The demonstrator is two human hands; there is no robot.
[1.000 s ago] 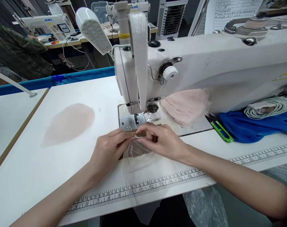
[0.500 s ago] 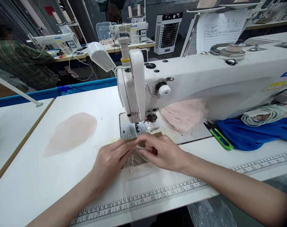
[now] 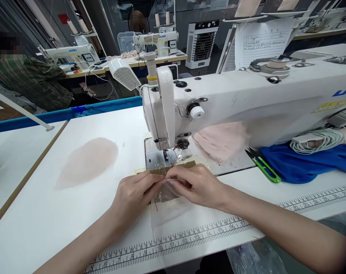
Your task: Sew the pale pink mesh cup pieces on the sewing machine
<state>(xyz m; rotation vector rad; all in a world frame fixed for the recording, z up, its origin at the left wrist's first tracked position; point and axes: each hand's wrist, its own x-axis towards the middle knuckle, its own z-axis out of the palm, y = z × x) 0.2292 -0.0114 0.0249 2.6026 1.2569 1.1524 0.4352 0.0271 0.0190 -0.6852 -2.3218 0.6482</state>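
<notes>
1. Counter: white, w/ printed ruler nr front edge; sheer cloth drapes over it, in front of sewing machine.
2. L hand & R hand: each grip pinched on sheer cloth, fingertips v. close.
3. Pale pink piece flat on L; pink stack under machine arm; green snips by blue cloth, R.
4. Bkgd: 2 more machines, air cooler, person in plaid, far L.

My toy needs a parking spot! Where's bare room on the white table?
The white tabletop is bare between the pale pink fabric piece, brown strip and left hand. It's crowded at the sewing machine: right hand, sheer fabric, pink fabric stack.
</notes>
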